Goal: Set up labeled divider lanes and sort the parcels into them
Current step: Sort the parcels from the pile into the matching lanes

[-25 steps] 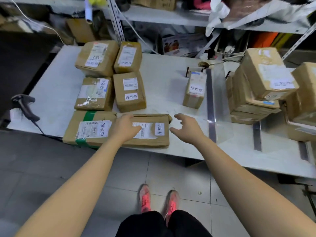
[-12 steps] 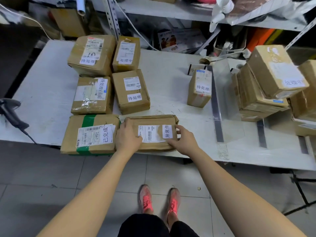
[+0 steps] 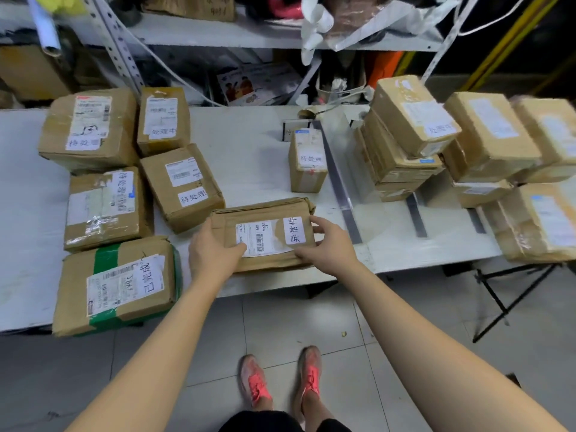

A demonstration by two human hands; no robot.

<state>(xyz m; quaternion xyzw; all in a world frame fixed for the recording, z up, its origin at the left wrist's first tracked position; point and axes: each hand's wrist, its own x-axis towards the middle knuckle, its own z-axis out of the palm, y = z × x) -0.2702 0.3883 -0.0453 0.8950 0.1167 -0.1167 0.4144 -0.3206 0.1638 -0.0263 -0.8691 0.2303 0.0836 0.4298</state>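
both hands grasp a flat brown parcel (image 3: 271, 213) marked 异常件, which sits at the near edge of the white table (image 3: 249, 145). the left hand (image 3: 212, 254) clasps its 9 o'clock end, thumb on top by the shipping label. the right hand (image 3: 330, 247) clasps its 3 o'clock end, fingers curled over the far corner. whether the parcel is lifted off the table cannot be told. at 8 o'clock from it lies a green-taped parcel (image 3: 118, 282), near but apart. at 10 o'clock a box marked 待处理 (image 3: 182, 185) sits just beside its corner. at 1 o'clock stands a small upright box (image 3: 307, 163), with a clear divider (image 3: 339, 188) just beside it. stacked parcels (image 3: 402, 151) crowd 2 o'clock
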